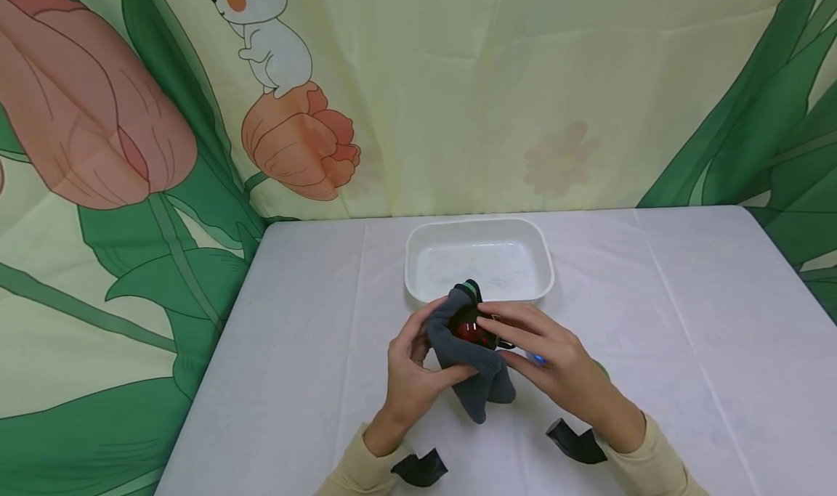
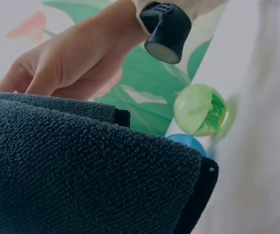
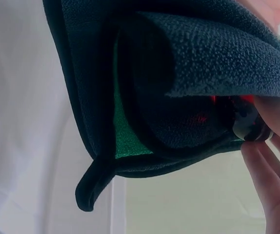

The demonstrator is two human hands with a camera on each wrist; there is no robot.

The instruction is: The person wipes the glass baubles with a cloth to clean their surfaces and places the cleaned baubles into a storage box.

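Observation:
A dark grey cloth point(image 1: 451, 347) with black edging is bunched up above the table, and my left hand point(image 1: 415, 369) grips its left side between thumb and fingers. Inside its folds sits a shiny dark red, ball-like thing point(image 1: 472, 330), partly covered. My right hand point(image 1: 556, 351) holds that thing from the right with its fingertips. In the right wrist view, thumb and fingers point(image 3: 264, 165) close on its glossy dark end, and cloth point(image 3: 218, 58) hides the rest. The left wrist view shows the cloth point(image 2: 81, 165) hanging in front of the right hand point(image 2: 76, 58).
A white rectangular tub point(image 1: 413, 282) stands behind the hands. Below the right hand, a clear green ball point(image 2: 198, 109) and a blue ball point(image 2: 186, 140) rest on the white-covered table point(image 1: 294, 380). A printed curtain point(image 1: 445, 118) hangs at the back.

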